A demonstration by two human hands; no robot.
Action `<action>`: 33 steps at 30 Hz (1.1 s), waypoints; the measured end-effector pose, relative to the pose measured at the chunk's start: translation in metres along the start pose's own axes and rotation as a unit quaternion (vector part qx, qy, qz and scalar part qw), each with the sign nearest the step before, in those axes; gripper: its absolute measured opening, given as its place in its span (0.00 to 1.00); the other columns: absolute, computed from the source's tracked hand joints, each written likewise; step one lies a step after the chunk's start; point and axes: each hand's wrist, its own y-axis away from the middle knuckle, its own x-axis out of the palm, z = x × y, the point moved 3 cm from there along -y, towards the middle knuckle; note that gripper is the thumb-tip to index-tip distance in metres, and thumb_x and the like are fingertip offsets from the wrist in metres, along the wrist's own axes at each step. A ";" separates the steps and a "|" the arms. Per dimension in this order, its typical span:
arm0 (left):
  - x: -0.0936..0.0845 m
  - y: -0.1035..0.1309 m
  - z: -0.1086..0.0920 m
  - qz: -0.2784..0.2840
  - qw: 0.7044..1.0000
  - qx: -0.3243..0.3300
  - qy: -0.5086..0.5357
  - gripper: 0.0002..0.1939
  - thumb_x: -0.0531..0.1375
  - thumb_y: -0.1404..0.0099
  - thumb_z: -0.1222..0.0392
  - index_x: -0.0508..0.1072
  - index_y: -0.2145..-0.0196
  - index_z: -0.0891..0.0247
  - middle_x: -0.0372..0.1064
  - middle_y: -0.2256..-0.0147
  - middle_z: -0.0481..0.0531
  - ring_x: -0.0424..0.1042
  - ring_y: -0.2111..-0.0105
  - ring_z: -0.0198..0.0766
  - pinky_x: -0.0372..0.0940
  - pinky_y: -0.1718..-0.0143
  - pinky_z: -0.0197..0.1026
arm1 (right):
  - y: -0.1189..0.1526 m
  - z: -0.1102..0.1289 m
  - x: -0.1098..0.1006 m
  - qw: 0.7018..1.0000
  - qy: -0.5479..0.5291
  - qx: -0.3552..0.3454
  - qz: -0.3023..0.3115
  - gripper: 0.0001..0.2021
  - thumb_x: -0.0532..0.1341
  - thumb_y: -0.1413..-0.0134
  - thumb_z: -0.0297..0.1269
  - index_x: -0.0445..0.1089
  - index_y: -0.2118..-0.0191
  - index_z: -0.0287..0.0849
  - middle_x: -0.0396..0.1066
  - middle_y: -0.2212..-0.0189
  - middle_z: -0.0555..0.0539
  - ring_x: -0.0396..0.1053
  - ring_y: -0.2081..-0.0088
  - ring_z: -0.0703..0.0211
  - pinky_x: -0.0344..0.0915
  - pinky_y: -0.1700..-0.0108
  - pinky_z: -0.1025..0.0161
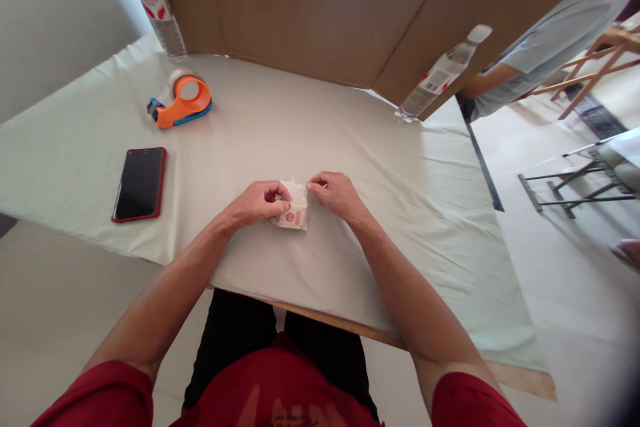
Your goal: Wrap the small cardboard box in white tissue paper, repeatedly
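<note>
A small white packet with red print lies on the cloth near the table's front edge. Its top side looks crumpled, and I cannot tell what is inside. My left hand is closed at the packet's left side, thumb and fingertips bent onto it. On the other side, my right hand pinches the packet's upper right corner between thumb and forefinger. The left fingers cover part of the packet's left edge.
An orange tape dispenser and a red-edged phone lie to the left. Water bottles, one at left and one at right, stand against a cardboard screen. Beyond it at right is another person's sleeve.
</note>
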 end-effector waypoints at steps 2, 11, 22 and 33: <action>0.000 0.001 -0.001 -0.001 1.000 0.001 0.000 0.14 0.62 0.49 0.54 0.74 0.66 0.64 0.62 0.76 0.45 0.60 0.76 0.31 0.56 0.75 0.33 | -0.006 0.002 0.004 0.999 0.032 -0.007 0.021 0.06 0.64 0.48 0.37 0.76 0.70 0.42 0.77 0.70 0.46 0.69 0.67 0.58 0.61 0.61 0.62; 0.001 0.000 0.001 0.005 1.000 -0.003 0.010 0.13 0.62 0.48 0.55 0.74 0.66 0.64 0.62 0.76 0.44 0.61 0.77 0.31 0.56 0.76 0.33 | -0.024 -0.007 0.022 0.994 -0.075 0.020 0.072 0.06 0.68 0.59 0.35 0.73 0.72 0.41 0.67 0.79 0.54 0.61 0.75 0.65 0.56 0.72 0.67; 0.003 0.002 -0.006 -0.006 1.000 -0.016 0.006 0.13 0.61 0.48 0.54 0.73 0.68 0.65 0.63 0.76 0.44 0.59 0.77 0.29 0.54 0.75 0.34 | 0.001 0.009 0.022 0.961 -0.259 0.023 0.091 0.12 0.65 0.60 0.45 0.74 0.74 0.41 0.66 0.79 0.54 0.60 0.73 0.64 0.58 0.68 0.64; -0.002 0.000 0.003 -0.127 0.987 0.058 -0.085 0.38 0.65 0.47 0.52 0.66 0.39 0.65 0.70 0.46 0.61 0.70 0.48 0.47 0.65 0.54 0.44 | 0.019 0.010 0.017 0.971 -0.230 -0.015 0.057 0.14 0.60 0.49 0.46 0.74 0.73 0.41 0.68 0.77 0.52 0.64 0.72 0.62 0.59 0.66 0.63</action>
